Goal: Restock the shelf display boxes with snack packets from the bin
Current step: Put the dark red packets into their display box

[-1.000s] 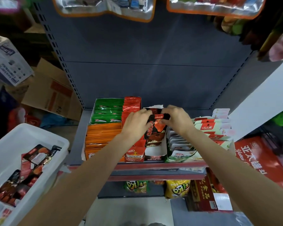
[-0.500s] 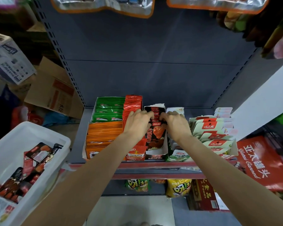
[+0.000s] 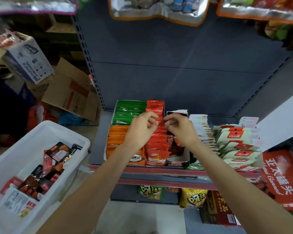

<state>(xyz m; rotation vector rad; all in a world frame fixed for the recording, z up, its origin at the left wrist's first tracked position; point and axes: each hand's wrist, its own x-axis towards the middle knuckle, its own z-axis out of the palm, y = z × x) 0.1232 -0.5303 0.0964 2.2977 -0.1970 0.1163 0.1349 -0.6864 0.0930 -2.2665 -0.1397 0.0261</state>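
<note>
Both hands hovered over the white cardboard display box (image 3: 177,154) of dark packets: left hand (image 3: 142,127) and right hand (image 3: 179,128) loosely curled, apparently empty. Remaining glossy dark foil snack packets (image 3: 46,174) lay in the white plastic bin (image 3: 15,149); I judged them light, slippery, best pinched by edges.

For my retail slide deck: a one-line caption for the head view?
Both hands, left and right, hover empty over the dark-packet display box, white bin alongside.

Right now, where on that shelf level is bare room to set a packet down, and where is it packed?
Bare shelf shows left of the orange packets, and a strip behind the white packets by the back panel. The dark-packet box has room at its front. Green, orange and red rows are packed.
</note>
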